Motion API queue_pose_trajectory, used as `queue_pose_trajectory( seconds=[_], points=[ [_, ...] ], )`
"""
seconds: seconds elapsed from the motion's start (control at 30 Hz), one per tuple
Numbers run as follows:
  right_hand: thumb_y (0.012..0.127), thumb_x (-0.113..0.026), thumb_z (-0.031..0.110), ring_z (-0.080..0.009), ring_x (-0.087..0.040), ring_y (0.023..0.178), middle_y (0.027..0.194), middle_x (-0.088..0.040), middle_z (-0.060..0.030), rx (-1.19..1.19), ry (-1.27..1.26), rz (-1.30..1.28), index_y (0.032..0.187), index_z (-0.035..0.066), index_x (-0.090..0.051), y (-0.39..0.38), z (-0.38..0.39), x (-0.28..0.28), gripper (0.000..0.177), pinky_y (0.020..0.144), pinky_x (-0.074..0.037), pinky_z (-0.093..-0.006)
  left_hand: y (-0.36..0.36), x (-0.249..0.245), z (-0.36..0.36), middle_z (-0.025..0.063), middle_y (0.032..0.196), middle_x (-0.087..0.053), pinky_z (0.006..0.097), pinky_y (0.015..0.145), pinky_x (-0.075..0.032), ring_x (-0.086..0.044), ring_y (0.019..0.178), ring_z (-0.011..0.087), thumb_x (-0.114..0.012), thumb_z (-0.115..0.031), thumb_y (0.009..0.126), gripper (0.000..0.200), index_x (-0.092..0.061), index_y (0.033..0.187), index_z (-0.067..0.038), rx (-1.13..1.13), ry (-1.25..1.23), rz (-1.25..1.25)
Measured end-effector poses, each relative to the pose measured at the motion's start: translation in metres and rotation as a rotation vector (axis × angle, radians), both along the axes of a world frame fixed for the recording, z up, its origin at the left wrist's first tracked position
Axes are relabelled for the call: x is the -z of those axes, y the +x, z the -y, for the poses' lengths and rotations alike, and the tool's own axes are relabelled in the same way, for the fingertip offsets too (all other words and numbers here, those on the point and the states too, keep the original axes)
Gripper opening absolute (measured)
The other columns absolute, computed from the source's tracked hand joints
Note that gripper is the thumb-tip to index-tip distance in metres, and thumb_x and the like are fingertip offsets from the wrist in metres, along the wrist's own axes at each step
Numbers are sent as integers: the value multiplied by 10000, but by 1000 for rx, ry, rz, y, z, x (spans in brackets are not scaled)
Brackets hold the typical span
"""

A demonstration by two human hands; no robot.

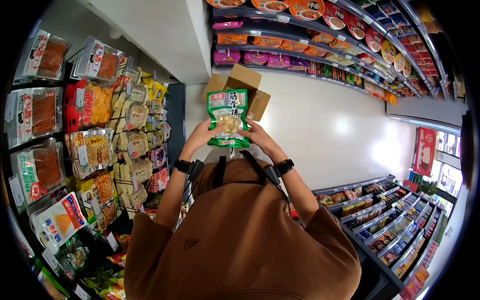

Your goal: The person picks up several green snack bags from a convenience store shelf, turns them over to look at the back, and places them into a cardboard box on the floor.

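Between my two hands is a green snack bag (228,102) with a clear window showing pale pieces inside. It is held upright in front of my body, its printed face toward me. My left hand (202,134) grips the bag's left edge, thumb over the front. On the opposite edge, my right hand (261,136) closes on it the same way. The fingers behind the bag are hidden. Just beyond the bag, an open cardboard box (243,79) stands on the floor, partly covered by it; its contents do not show.
Left of me, a rack (176,115) carries hanging snack packets (95,102). Shelves (300,37) with noodle bowls and packets run along the far side. At lower right stands another stocked shelf unit (385,225). A white pillar (165,30) rises at upper left beside the tiled floor (320,135).
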State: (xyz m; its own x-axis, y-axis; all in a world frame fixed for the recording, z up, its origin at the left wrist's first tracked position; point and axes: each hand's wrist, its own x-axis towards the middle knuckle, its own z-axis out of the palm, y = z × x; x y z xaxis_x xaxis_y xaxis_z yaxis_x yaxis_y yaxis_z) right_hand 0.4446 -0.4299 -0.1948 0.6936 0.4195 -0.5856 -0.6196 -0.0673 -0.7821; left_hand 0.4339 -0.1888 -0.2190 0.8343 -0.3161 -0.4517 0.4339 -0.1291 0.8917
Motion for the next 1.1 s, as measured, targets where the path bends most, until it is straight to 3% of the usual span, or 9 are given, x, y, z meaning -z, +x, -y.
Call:
queue_pose_trajectory(
  seconds=[0.07,0.27,0.43,0.53,0.6,0.7,0.9,0.93,1.1],
  points=[
    [954,-626,212,-88,-616,806,948,-645,-25,-58,-139,-58,1289,31,-547,3,5,12,389,732,-525,-243,4,20,0,101,1115,-673,293,870,-487,-622,980,154,-688,-295,924,455,-583,1227,27,63,105,50],
    [934,-633,264,-114,-634,839,1012,-623,-46,-156,-127,-194,1237,1,-528,5,18,52,414,735,-553,-249,7,81,3,178,1020,-645,365,831,-487,-628,943,296,-756,-312,813,448,-618,1086,16,78,394,141],
    [930,-617,264,-150,-635,884,1068,-615,-71,-99,-215,-195,1285,-12,-501,7,16,77,465,752,-540,-265,15,94,16,192,1091,-604,364,869,-478,-600,997,296,-756,-260,817,465,-601,1126,50,42,491,110],
    [912,-623,254,-141,-621,808,966,-630,-79,-3,-196,-161,1237,-34,-540,13,15,83,442,678,-522,-269,25,106,20,206,1143,-600,368,905,-473,-598,1051,303,-747,-254,820,474,-598,1151,51,32,496,89],
    [922,-609,281,-200,-627,971,1173,-608,-153,-40,-191,-162,1355,-46,-449,23,17,85,565,797,-531,-310,35,112,21,211,1154,-606,369,922,-472,-601,1070,300,-742,-248,824,479,-596,1170,49,12,486,95],
    [921,-603,287,-229,-625,993,1226,-586,-193,-58,-221,-143,1398,-66,-405,38,17,87,626,820,-531,-332,52,116,22,208,1149,-613,395,926,-459,-593,1082,333,-708,-282,825,465,-593,1156,25,-2,393,91],
    [931,-586,302,-295,-637,1014,1282,-549,-226,68,-271,-149,1467,-83,-298,67,16,102,720,814,-556,-369,87,106,22,239,1288,-574,385,1008,-436,-552,1200,356,-696,-291,838,570,-546,1293,16,-47,566,125],
    [935,-573,302,-282,-640,975,1271,-570,-211,59,-303,-181,1511,-65,-180,72,17,107,788,713,-556,-341,91,101,19,240,1307,-564,384,1010,-436,-551,1203,356,-689,-306,844,578,-543,1301,15,-20,568,153],
    [939,-567,313,-291,-647,984,1313,-550,-193,16,-218,-196,1479,-54,-283,74,21,111,712,721,-563,-336,99,101,4,230,1322,-572,369,1022,-430,-565,1211,329,-687,-358,875,587,-548,1296,25,82,589,147]
  ],
)
